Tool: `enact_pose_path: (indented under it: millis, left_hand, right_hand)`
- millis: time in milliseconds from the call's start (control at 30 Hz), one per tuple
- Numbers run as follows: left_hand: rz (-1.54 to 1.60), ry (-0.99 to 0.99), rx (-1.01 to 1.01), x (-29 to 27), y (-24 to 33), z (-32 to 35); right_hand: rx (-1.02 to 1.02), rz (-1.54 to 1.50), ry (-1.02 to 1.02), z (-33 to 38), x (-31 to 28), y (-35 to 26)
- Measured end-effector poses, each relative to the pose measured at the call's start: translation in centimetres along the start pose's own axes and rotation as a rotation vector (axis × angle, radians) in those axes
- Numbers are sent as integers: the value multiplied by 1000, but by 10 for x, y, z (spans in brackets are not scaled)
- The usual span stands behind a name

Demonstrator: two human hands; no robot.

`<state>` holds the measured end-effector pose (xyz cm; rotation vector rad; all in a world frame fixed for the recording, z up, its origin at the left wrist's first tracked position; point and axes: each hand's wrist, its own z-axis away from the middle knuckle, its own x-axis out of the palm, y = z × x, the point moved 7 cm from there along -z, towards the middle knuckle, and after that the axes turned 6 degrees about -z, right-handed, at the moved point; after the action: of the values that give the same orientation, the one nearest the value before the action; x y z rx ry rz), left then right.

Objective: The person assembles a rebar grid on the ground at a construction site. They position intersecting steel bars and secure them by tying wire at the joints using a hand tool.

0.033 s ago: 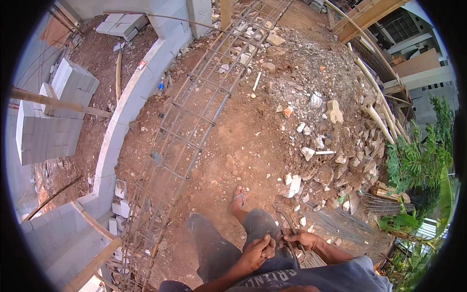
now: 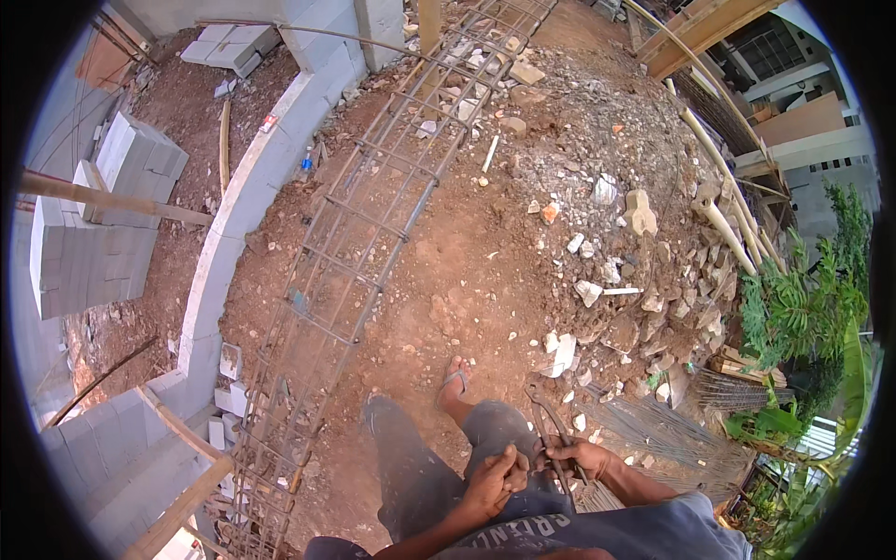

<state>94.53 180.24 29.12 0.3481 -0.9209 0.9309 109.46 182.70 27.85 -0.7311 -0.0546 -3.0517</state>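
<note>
Both hands meet over the knee at about 6 o'clock: the right hand [image 2: 581, 459] has its fingers wrapped around the handles of dark metal pincers [image 2: 551, 431], and the left hand [image 2: 495, 478] is curled shut beside them, on what I cannot tell. A slip could likely nip a finger, the hands being so close. Bare red dirt ground [image 2: 467, 271] outdoors; long rebar cage [image 2: 359, 243] toward 11 o'clock, rubble [image 2: 616, 233] at 2, grey block walls [image 2: 79, 252] at 9
</note>
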Motion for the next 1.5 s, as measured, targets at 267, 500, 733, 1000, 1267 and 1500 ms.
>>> enact_pose_path:
  millis: [267,500,733,1000,1267,1500]
  left_hand:
    - [-706,119,-91,24,67,-85]
    - [-1224,99,-319,56,195,-161]
    - [-914,-46,-248,104,227,-203]
    - [-1878,66,169,123,265,-250]
    - [-1813,246,201,118,291,-301]
    - [-1542,674,779,104,311,-333]
  right_hand:
    - [-230,197,339,-23,-23,-129]
    - [-307,483,438,-32,-17,-309]
    - [-170,622,453,-35,-24,-401]
    - [-110,355,521,-110,-78,-510]
    - [-124,1657,1123,-131,-209,-613]
    - [-229,1262,60,-150,15,-525]
